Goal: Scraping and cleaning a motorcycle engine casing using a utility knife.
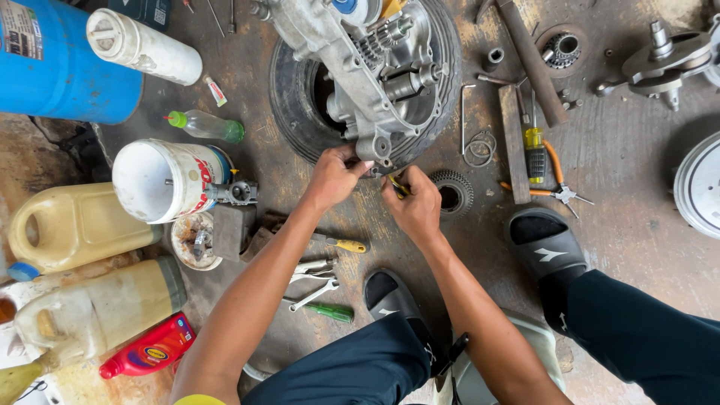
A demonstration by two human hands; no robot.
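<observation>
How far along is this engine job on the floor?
Already done: the engine casing lies open on the old tyre, its gears and shafts bare, with a crankshaft and gear set aside. In hand: the left hand steadies the casing's lower edge while the right hand works a yellow-handled tool there. Left: the loose parts remain scattered around.

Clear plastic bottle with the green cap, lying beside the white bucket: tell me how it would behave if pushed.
The clear plastic bottle with the green cap lies on its side, so it would probably roll. It looks thin-walled and mostly empty, likely light and easily dented. The grimy floor may slow it.
</observation>
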